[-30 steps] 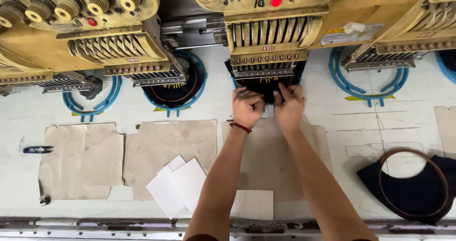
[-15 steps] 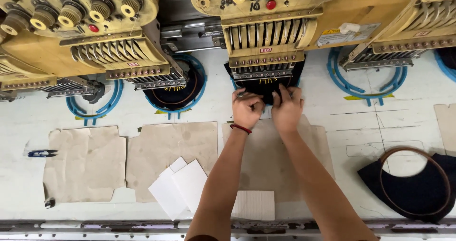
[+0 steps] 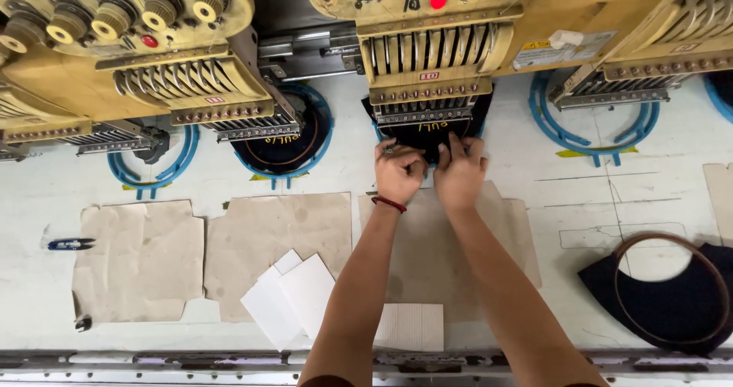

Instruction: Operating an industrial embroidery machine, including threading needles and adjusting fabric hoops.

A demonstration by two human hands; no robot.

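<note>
White bench under yellow embroidery heads: both hands, left hand and right hand, pinch the dark hooped fabric at the far middle head; the hoop looks nearly seated, while another hooped piece waits near right

A white worktable runs beneath yellow embroidery machine heads, evenly lit.

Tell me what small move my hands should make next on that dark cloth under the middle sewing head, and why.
Probably press the dark cloth flat and snug into its blue hoop. Both the left hand and the right hand rest side by side on its near edge, directly under the middle sewing head. The neighbouring hoop already has its cloth seated. Whether this one is fully seated cannot be seen.
</note>
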